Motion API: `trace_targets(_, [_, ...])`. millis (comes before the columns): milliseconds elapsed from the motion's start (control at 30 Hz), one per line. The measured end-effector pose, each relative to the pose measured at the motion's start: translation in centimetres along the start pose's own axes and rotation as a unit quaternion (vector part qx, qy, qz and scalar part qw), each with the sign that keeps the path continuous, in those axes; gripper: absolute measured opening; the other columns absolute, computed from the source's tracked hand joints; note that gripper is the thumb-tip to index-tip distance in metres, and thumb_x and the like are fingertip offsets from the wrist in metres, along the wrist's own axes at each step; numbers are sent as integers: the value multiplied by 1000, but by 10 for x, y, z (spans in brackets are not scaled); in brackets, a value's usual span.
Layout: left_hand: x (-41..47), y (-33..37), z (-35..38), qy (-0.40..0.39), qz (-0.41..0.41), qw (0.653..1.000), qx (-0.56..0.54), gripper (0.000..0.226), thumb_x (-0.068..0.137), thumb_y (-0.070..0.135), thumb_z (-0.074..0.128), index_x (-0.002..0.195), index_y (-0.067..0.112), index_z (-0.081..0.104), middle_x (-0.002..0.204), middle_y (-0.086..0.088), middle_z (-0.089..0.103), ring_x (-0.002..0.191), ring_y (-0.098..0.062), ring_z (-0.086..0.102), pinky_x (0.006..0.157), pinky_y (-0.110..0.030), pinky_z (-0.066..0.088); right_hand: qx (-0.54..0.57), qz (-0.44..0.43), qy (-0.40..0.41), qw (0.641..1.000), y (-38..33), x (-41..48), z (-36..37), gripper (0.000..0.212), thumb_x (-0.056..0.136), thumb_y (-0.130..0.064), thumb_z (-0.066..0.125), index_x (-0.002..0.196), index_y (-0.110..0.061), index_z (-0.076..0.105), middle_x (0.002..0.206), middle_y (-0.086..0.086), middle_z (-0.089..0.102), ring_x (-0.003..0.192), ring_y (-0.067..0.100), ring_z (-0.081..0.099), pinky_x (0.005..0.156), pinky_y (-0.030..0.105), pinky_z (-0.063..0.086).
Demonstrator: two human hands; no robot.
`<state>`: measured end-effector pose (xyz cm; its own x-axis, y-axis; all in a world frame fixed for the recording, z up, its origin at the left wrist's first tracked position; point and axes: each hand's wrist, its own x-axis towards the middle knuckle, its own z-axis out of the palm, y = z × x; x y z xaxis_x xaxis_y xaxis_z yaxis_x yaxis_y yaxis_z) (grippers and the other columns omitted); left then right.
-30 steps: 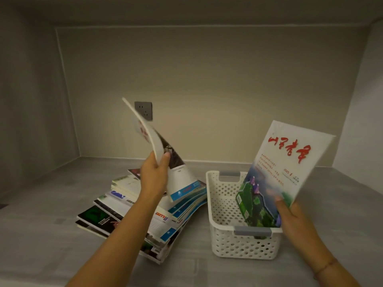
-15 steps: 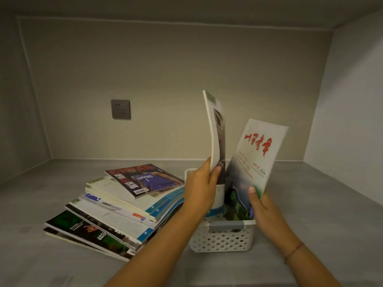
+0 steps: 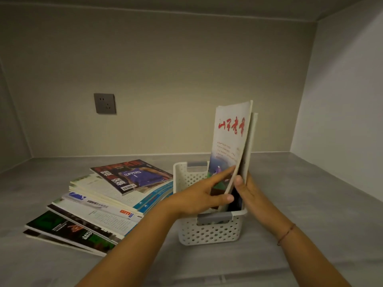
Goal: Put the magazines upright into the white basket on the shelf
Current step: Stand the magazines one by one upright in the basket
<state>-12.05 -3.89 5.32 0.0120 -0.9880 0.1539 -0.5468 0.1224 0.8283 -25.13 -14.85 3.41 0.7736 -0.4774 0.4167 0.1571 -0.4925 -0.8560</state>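
The white perforated basket [image 3: 209, 233] stands on the grey shelf, and two magazines stand upright in it along its right side. In front is a white magazine with red characters [image 3: 230, 137]. A second magazine [image 3: 252, 141] with a dark cover is pressed behind it, mostly hidden. My left hand [image 3: 199, 195] reaches in from the left, gripping the white magazine's lower part with fingers on the cover. My right hand [image 3: 247, 189] clasps the second magazine from the right, thumb in front. To the basket's left lies a fanned stack of magazines [image 3: 99, 206], with a basketball magazine [image 3: 132, 175] on top.
The shelf is a deep niche with a back wall, side walls and a ceiling. A grey wall socket [image 3: 104, 103] sits on the back wall. The left half of the basket holds nothing I can see. Bare grey shelf [image 3: 300, 193] lies to the basket's right.
My left hand carried its magazine from above the stack over to the basket. Both magazines went down into the basket and now stand pressed together at its right side.
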Motion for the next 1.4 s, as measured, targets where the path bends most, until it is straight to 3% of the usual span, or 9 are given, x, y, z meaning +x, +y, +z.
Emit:
trace_targets(167, [7, -2, 4, 38, -11, 999, 37, 69, 78, 27, 75, 136, 41, 40, 123, 21, 58, 111, 1, 57, 97, -25, 48, -18, -8, 13, 1000, 1, 2, 4, 78, 66, -65, 61, 131, -55, 18, 124, -33, 41, 109, -18, 47, 76, 7, 47])
trace_targets(300, [14, -4, 11, 45, -1, 995, 92, 88, 80, 26, 74, 149, 35, 20, 149, 8, 39, 132, -9, 42, 108, -26, 37, -28, -10, 29, 999, 7, -1, 5, 95, 63, -60, 66, 142, -37, 17, 134, -18, 43, 118, -6, 47, 84, 9, 47])
trace_targets(500, [17, -12, 10, 53, -40, 989, 129, 95, 78, 44, 72, 149, 40, 9, 154, 7, 29, 133, -14, 39, 100, -24, 35, -41, 1, 41, 998, 15, -2, 4, 63, 90, -32, 49, 140, -41, 13, 138, -17, 34, 114, -9, 43, 77, 0, 42])
trace_targets(667, [-7, -20, -20, 153, -33, 986, 61, 66, 81, 51, 65, 140, 35, 40, 139, 11, 50, 115, -6, 55, 93, -28, 48, -53, 4, 49, 997, 23, -3, -1, 53, 94, -26, 44, 139, -40, 19, 130, -18, 41, 111, 0, 45, 74, 1, 43])
trace_targets(800, [-44, -54, -72, 434, -79, 897, 21, 33, 91, 36, 59, 118, 19, 63, 114, 1, 66, 107, -17, 62, 88, -29, 49, -64, 4, 70, 995, 26, -3, 1, 55, 94, -23, 43, 143, -31, 20, 132, -14, 39, 105, -6, 48, 72, -2, 39])
trace_targets(900, [-70, -95, -106, 554, -270, 777, 130, 54, 89, 51, 53, 125, 10, 55, 132, -13, 56, 126, -30, 47, 105, -41, 37, -74, 10, 83, 994, 28, -2, 1, 54, 93, -26, 43, 143, -30, 22, 130, -13, 41, 105, 3, 49, 68, 2, 40])
trace_targets(967, [-86, -118, -118, 532, -410, 718, 181, 85, 84, 67, 47, 143, 7, 34, 152, -19, 29, 143, -35, 20, 117, -48, 13, -86, 16, 95, 992, 29, -1, 0, 54, 93, -27, 43, 143, -28, 22, 129, -9, 43, 100, 8, 51, 69, 9, 40])
trace_targets(1067, [-100, -141, -122, 501, -485, 701, 147, 114, 73, 79, 47, 151, 7, 6, 159, -17, 0, 146, -34, -7, 116, -48, -7, -86, 8, 95, 992, 30, 0, 2, 55, 93, -25, 43, 143, -28, 23, 131, -9, 41, 106, 9, 48, 71, 10, 38])
trace_targets(1400, [-120, -151, -128, 419, -505, 732, 183, 105, 75, 68, 60, 149, 8, 17, 156, -15, 21, 145, -35, 12, 117, -50, 12, -103, 24, 104, 989, 25, -2, 2, 53, 94, -22, 43, 143, -24, 24, 126, -5, 44, 91, 12, 50, 65, 14, 39])
